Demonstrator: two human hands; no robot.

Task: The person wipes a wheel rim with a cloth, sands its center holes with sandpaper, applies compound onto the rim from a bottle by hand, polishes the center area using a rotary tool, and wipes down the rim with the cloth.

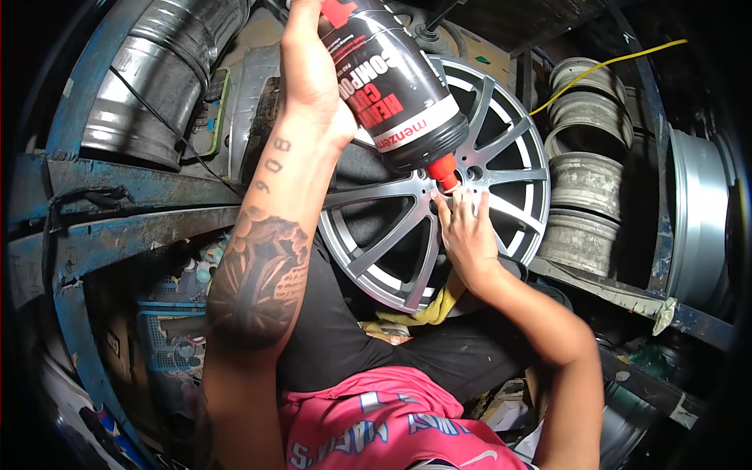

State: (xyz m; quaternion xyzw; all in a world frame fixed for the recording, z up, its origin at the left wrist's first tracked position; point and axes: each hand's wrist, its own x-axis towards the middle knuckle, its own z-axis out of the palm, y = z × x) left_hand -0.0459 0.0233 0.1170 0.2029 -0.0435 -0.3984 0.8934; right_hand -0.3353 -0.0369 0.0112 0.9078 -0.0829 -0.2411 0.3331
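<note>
My left hand is closed around a large black bottle of heavy cut compound, tipped with its red nozzle pointing down. Below the nozzle is the hub of a silver and dark multi-spoke alloy wheel, which leans by my legs. My right hand lies over the hub with its fingers stretched out, the fingertips right by the nozzle. Whether the nozzle touches them I cannot tell. A yellow cloth is partly hidden under the wheel's lower rim and my right wrist.
Several worn wheel rims are stacked on a rack at the right, beside a larger silver rim. A yellow cable runs above them. Blue metal bars cross the left side, near a blue plastic basket and a phone.
</note>
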